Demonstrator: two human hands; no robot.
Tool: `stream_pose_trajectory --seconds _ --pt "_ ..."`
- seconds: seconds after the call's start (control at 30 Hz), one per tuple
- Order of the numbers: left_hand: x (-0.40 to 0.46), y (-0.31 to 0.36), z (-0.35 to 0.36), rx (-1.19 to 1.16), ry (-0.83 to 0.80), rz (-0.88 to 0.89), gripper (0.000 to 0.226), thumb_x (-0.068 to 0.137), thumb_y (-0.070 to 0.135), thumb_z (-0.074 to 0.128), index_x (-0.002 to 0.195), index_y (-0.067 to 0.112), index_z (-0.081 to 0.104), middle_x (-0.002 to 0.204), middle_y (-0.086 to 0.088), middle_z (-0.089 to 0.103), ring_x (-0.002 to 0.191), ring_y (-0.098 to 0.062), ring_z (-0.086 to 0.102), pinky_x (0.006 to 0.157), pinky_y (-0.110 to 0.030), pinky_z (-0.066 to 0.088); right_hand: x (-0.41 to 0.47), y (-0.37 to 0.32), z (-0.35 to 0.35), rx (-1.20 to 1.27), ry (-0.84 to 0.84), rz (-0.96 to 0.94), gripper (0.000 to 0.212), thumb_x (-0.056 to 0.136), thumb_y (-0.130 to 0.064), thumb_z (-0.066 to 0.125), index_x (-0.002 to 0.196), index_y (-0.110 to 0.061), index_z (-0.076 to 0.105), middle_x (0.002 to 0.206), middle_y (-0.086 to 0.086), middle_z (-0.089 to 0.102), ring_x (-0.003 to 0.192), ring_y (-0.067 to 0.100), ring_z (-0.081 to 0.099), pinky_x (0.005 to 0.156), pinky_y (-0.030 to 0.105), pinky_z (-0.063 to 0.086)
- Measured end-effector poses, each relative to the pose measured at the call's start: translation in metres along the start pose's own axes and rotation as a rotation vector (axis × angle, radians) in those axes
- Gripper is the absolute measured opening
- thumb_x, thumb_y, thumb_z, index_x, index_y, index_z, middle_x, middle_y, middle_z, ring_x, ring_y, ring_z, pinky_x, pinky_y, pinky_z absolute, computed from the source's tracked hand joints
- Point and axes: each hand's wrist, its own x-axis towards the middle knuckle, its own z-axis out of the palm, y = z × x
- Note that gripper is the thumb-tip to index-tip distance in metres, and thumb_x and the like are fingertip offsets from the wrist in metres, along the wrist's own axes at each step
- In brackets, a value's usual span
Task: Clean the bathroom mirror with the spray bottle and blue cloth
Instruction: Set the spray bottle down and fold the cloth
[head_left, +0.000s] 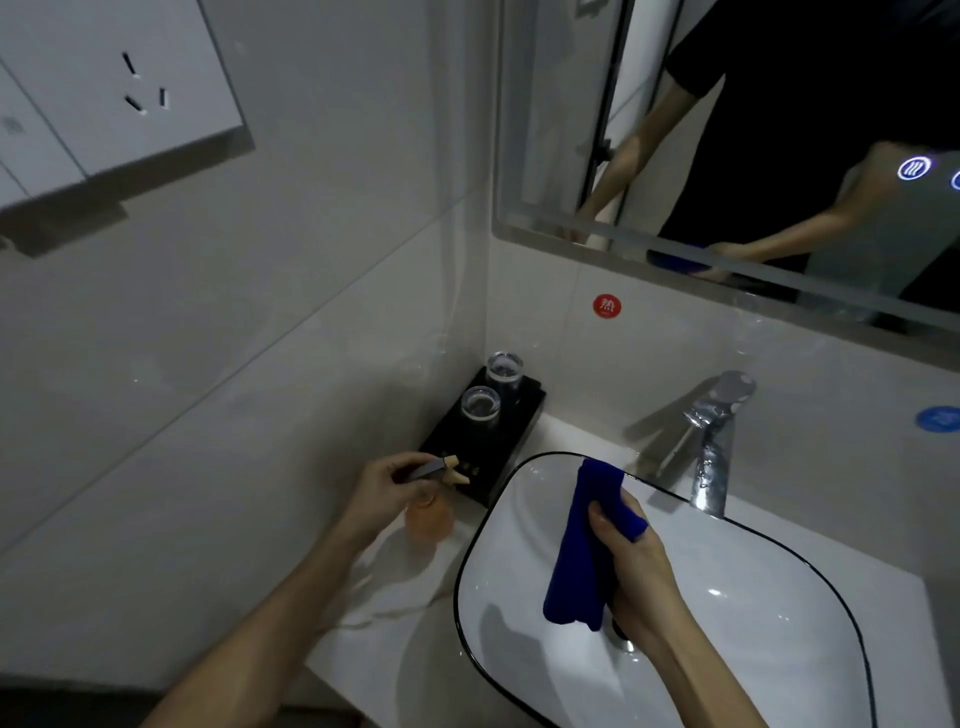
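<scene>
Left hand: fingers curled round the spray bottle head; bottle stands on the counter beside the basin
Right hand: grips the blue cloth, bunched, over the basin
Mirror: on the wall above the tap

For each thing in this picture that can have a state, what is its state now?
spray bottle: upright on the counter, head gripped by left hand
blue cloth: bunched, held over the sink by right hand
faucet: no water running
two glasses: upright on black tray
</scene>
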Motion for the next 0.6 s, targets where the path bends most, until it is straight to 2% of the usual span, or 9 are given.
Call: stream_pose_trajectory --seconds 0.13,0.23,0.37,0.47,0.53,0.6 --pt "0.024 -0.008 0.009 0.098 -0.048 -0.008 0.042 0.074 -0.022 0.067 0.096 0.012 0.075 0.089 -0.002 0.075 0.082 -0.007 0.067 0.074 -0.020 0.051 -0.001 -0.001 -0.003 0.011 -0.006 -0.007 0.033 0.087 -0.027 0.068 0.117 -0.038 0.066 0.107 0.006 0.071 0.091 0.025 0.067 0.073 0.039 0.056" --pt "0.036 -0.015 0.013 0.143 -0.096 -0.029 0.046 0.074 -0.025 0.064 0.091 0.017 0.073 0.082 0.011 0.075 0.077 -0.001 0.068 0.067 -0.011 0.051 -0.003 -0.001 -0.005 0.039 0.004 -0.012 0.037 0.082 -0.029 0.070 0.118 -0.035 0.066 0.107 0.007 0.071 0.088 0.023 0.068 0.073 0.038 0.056" --pt "0.045 -0.026 0.014 0.140 -0.068 -0.070 0.042 0.074 -0.024 0.064 0.090 0.014 0.073 0.088 -0.007 0.073 0.084 -0.018 0.067 0.073 -0.026 0.053 -0.007 -0.004 -0.009 0.087 0.034 -0.027 0.037 0.082 -0.028 0.071 0.118 -0.032 0.066 0.105 0.008 0.071 0.087 0.023 0.068 0.074 0.039 0.056" --pt "0.048 -0.030 0.015 0.134 -0.061 -0.061 0.053 0.070 -0.027 0.058 0.081 0.022 0.075 0.078 0.002 0.078 0.076 -0.013 0.071 0.063 -0.019 0.053 -0.011 -0.008 -0.012 0.127 0.061 -0.021 0.038 0.082 -0.026 0.072 0.120 -0.030 0.066 0.107 0.009 0.071 0.091 0.026 0.067 0.076 0.040 0.055" --pt "0.048 -0.029 0.016 0.126 -0.079 -0.093 0.051 0.068 -0.031 0.051 0.086 0.012 0.072 0.079 -0.001 0.080 0.077 -0.021 0.073 0.058 -0.018 0.053 -0.013 -0.012 -0.012 0.151 0.067 -0.021 0.037 0.084 -0.023 0.072 0.120 -0.029 0.066 0.108 0.010 0.071 0.093 0.027 0.066 0.076 0.040 0.055" --pt "0.048 -0.018 0.019 0.226 -0.048 -0.093 0.043 0.072 -0.027 0.054 0.096 0.004 0.070 0.084 -0.002 0.079 0.082 -0.028 0.073 0.063 -0.023 0.055 -0.015 -0.017 -0.011 0.172 0.076 -0.030 0.038 0.084 -0.020 0.073 0.120 -0.029 0.066 0.107 0.011 0.071 0.092 0.028 0.067 0.075 0.040 0.055"
